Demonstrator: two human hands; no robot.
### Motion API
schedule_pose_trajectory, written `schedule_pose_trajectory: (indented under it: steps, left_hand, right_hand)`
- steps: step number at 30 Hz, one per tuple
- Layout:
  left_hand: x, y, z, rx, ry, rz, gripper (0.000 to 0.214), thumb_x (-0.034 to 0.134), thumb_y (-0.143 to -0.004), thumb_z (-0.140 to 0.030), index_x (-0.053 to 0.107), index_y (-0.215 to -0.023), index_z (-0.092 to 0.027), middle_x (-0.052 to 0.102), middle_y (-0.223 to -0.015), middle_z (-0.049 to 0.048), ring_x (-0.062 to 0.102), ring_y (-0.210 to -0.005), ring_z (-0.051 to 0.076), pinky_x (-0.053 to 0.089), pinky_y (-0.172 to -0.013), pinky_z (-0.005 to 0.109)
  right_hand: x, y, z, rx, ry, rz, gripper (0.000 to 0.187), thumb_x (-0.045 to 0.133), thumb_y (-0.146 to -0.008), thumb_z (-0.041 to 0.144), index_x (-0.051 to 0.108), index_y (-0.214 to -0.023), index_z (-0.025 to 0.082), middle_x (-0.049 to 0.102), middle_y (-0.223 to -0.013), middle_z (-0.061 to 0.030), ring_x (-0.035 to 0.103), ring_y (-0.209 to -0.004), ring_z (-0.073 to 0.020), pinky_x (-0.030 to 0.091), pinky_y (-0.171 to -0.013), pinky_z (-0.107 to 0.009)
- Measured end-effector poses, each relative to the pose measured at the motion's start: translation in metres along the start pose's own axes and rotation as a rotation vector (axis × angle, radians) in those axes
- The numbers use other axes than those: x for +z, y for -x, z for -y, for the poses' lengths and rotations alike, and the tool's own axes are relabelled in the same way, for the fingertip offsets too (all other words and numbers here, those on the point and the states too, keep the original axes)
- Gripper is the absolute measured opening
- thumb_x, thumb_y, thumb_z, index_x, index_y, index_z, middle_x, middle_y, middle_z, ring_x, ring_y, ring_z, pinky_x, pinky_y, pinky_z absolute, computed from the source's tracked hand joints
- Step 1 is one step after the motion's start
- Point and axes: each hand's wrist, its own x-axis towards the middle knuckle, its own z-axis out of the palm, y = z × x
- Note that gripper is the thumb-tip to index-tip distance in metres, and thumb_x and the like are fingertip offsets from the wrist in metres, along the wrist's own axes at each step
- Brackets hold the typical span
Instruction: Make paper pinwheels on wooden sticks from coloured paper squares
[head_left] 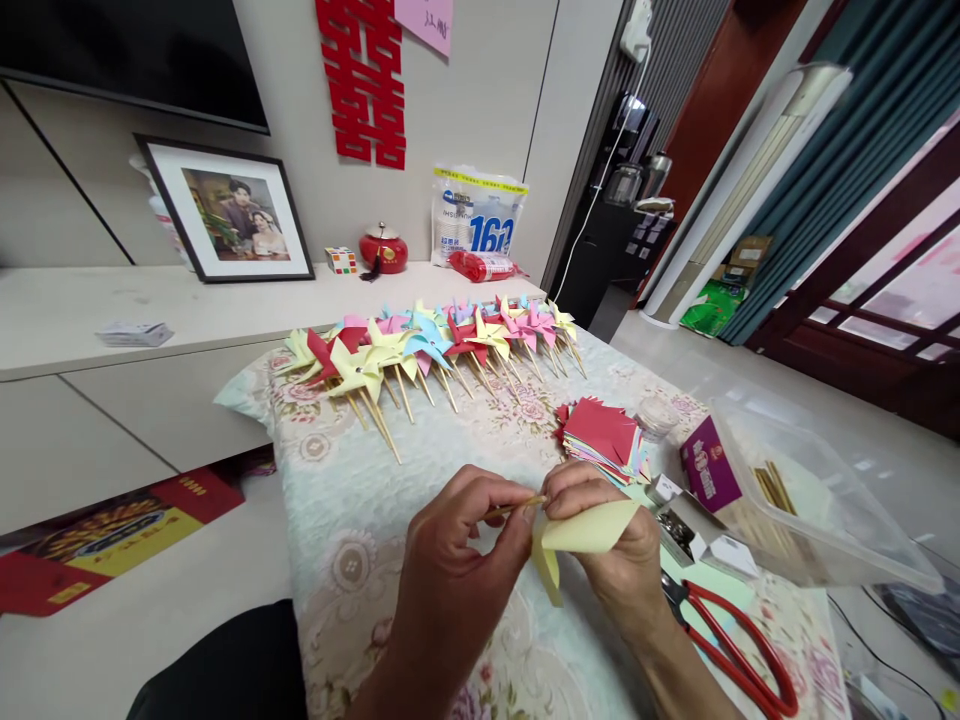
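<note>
Between my hands, above the table, is a pale yellow paper pinwheel (589,530) with curled blades. My left hand (469,555) pinches a thin wooden stick (504,510) close to its tip. My right hand (619,555) is closed on the yellow pinwheel, its fingertips meeting the stick's end; what lies under those fingertips is hidden. Beyond my hands, finished-looking pinwheels (427,340) in yellow, red, blue and pink lie in a row with their sticks towards me. A stack of cut coloured paper squares (602,432) is just past my right hand.
Red-handled scissors (739,640) lie right of my right forearm. Beside them are a small box of dark metal pieces (677,535) and a clear plastic bin (847,510) holding sticks. A round clear container (656,415) stands behind. A white cabinet (225,310) borders the table's far side.
</note>
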Motion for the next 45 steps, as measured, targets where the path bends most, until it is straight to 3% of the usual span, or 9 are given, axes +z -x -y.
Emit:
schedule_pose_trajectory:
  steps: [9, 29, 38, 42, 45]
  left_hand:
    - [0.0016, -0.0006, -0.0076, -0.013, 0.057, -0.019, 0.012, 0.07, -0.077, -0.014, 0.076, -0.076, -0.024, 0.069, -0.069, 0.0009, 0.057, -0.06, 0.015, 0.043, -0.056, 0.025]
    - [0.0018, 0.0043, -0.0053, 0.115, -0.048, -0.004, 0.013, 0.068, -0.082, -0.012, 0.073, -0.084, -0.024, 0.069, -0.072, -0.0008, 0.059, -0.062, 0.013, 0.045, -0.056, 0.023]
    - [0.0042, 0.0064, -0.0054, 0.128, -0.077, -0.013, 0.015, 0.067, -0.082, -0.011, 0.072, -0.087, -0.024, 0.069, -0.075, -0.0006, 0.06, -0.062, 0.013, 0.045, -0.055, 0.023]
    - [0.0041, 0.006, -0.0042, 0.108, -0.05, -0.013, 0.018, 0.064, -0.084, -0.009, 0.072, -0.089, -0.024, 0.068, -0.075, -0.0012, 0.059, -0.061, 0.011, 0.046, -0.055, 0.021]
    - [0.0041, 0.0068, -0.0036, 0.11, -0.024, 0.015, 0.018, 0.063, -0.085, -0.01, 0.071, -0.09, -0.024, 0.068, -0.077, -0.0016, 0.059, -0.063, 0.011, 0.047, -0.057, 0.02]
  right_hand:
    - [0.0027, -0.0005, 0.0021, 0.021, -0.056, -0.041, 0.008, 0.073, -0.087, 0.034, 0.075, -0.09, 0.027, 0.067, -0.079, -0.0051, 0.061, -0.081, -0.0223, 0.05, -0.076, -0.038]
    - [0.0055, -0.003, 0.0074, 0.006, -0.031, -0.079, 0.014, 0.073, -0.086, 0.039, 0.074, -0.085, 0.025, 0.066, -0.075, -0.0042, 0.061, -0.076, -0.0209, 0.05, -0.07, -0.034]
    - [0.0054, -0.0032, 0.0049, 0.01, -0.067, -0.095, 0.011, 0.074, -0.086, 0.036, 0.073, -0.085, 0.025, 0.065, -0.075, -0.0037, 0.061, -0.075, -0.0205, 0.049, -0.068, -0.033]
    - [0.0043, -0.0022, 0.004, -0.033, -0.024, -0.07, 0.001, 0.072, -0.088, 0.026, 0.073, -0.088, 0.026, 0.066, -0.078, -0.0029, 0.061, -0.077, -0.0195, 0.048, -0.072, -0.033]
    - [0.0031, -0.0005, 0.0029, -0.067, 0.026, -0.064, 0.005, 0.071, -0.088, 0.022, 0.072, -0.089, 0.027, 0.066, -0.082, -0.0021, 0.061, -0.08, -0.0193, 0.048, -0.075, -0.033]
